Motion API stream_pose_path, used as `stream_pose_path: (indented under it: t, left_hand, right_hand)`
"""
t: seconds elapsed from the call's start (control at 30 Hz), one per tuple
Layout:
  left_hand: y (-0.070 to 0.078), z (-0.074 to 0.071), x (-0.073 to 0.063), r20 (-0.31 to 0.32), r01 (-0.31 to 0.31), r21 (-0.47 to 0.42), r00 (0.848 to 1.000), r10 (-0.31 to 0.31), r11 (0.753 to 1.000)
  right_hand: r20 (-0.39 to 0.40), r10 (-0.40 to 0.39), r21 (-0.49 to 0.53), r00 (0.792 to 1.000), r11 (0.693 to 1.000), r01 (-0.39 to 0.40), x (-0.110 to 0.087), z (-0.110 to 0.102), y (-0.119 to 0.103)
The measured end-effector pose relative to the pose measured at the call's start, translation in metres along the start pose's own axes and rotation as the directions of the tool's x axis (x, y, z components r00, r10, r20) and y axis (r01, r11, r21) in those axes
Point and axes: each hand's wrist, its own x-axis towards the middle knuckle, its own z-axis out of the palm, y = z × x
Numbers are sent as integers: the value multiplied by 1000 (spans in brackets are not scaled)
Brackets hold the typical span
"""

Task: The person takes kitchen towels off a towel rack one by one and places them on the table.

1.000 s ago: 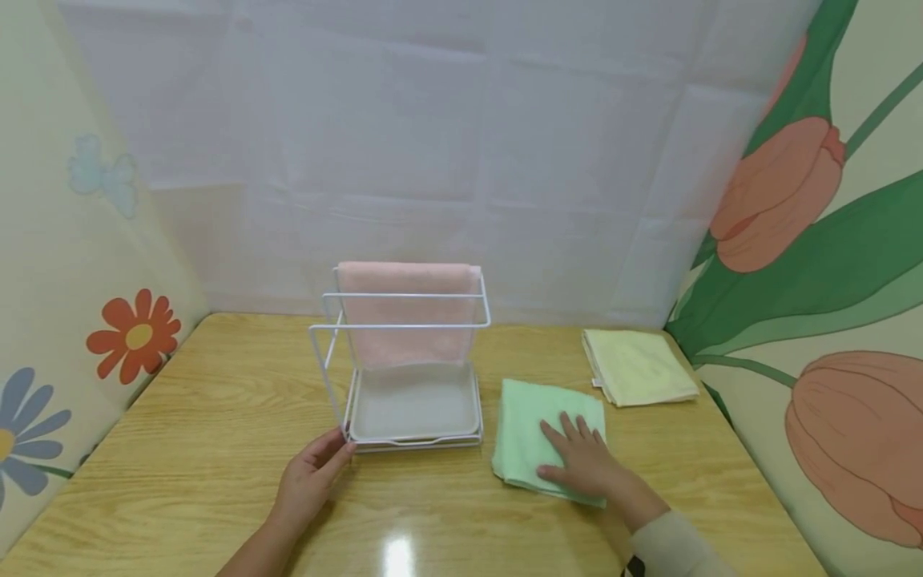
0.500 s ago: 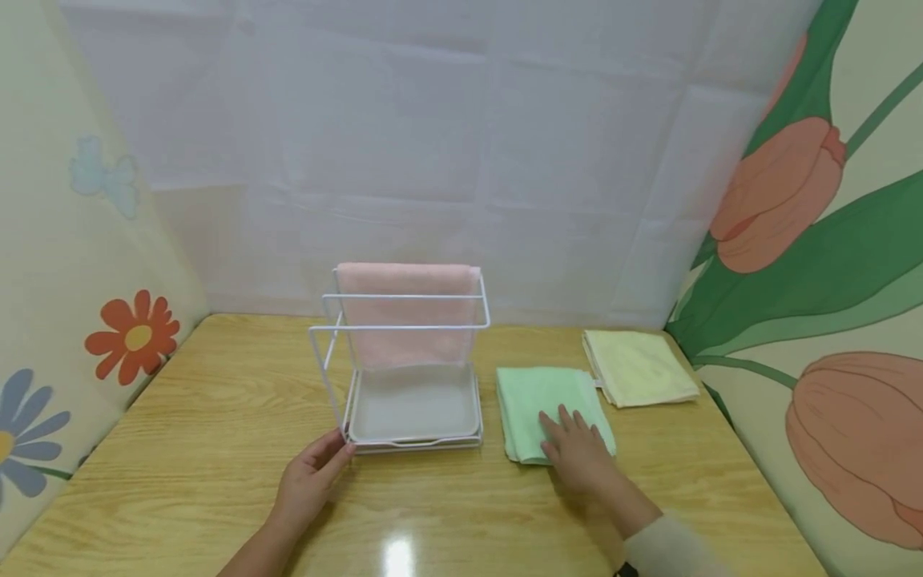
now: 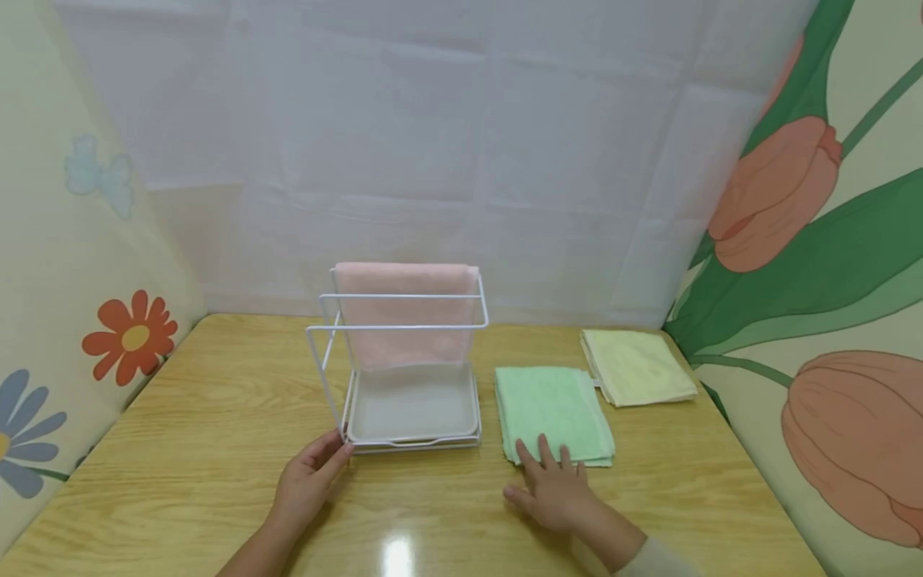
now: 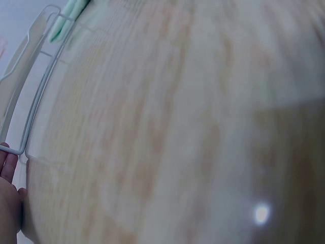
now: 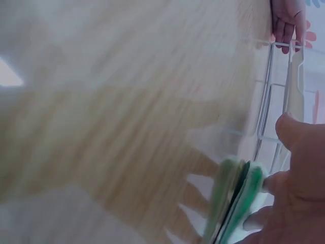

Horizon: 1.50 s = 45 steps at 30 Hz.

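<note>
My left hand (image 3: 306,481) pinches the front left corner of a white wire towel rack (image 3: 397,327), which stands upright on the table. Over the rack's rear bar hangs a pink towel (image 3: 405,346), and a pale tray (image 3: 414,405) sits in its base. To the right lies a folded green towel (image 3: 551,409), flat and square to the rack. The fingertips of my right hand (image 3: 555,490), spread out, rest at its near edge. In the right wrist view, the towel's layered edge (image 5: 228,201) shows beside the right hand's fingers (image 5: 259,217).
A folded yellow towel (image 3: 638,367) lies at the back right, close to the green towel's far corner. The wooden table (image 3: 238,385) backs onto a white cloth (image 3: 461,144). Walls with painted flowers (image 3: 135,336) flank it on both sides.
The green towel has been pushed away and turned straighter under my right hand. Since then that hand has drawn back toward me, to the towel's near edge. My left hand keeps its grip.
</note>
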Motion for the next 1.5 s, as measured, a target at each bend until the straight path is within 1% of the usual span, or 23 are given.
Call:
stream_pose_path:
  t: [0.23,0.4,0.73,0.9,1.03,1.2,1.5]
  left_hand:
    - [1,0,-1,-2,-1,4,1000,1,1000]
    - [0,-1,-1,3,-3,14,1000,3,1000]
    - [1,0,-1,-14,0,9,1000,0,1000]
    - [3,1,-2,-15,2,19,1000,-2,1000]
    - [3,1,-2,-14,-3,15,1000,4,1000]
    - [2,1,-2,-17,-5,6,1000,5,1000]
    - [1,2,-1,-23,2,-1,1000,-2,1000]
  right_hand:
    - [-19,1,-47,1000,999,-1,21,-1,4]
    - [-26,4,-27,1000,1000,-4,36,-8,5]
    - [-26,10,-43,1000,999,-11,69,-18,12]
    - [-15,18,-34,1000,999,-19,83,-21,16]
    - [-12,34,-51,999,998,-35,93,-19,19]
    - [-25,37,-46,999,998,-38,97,-20,19]
    - [-57,33,-43,998,998,-35,94,-25,12]
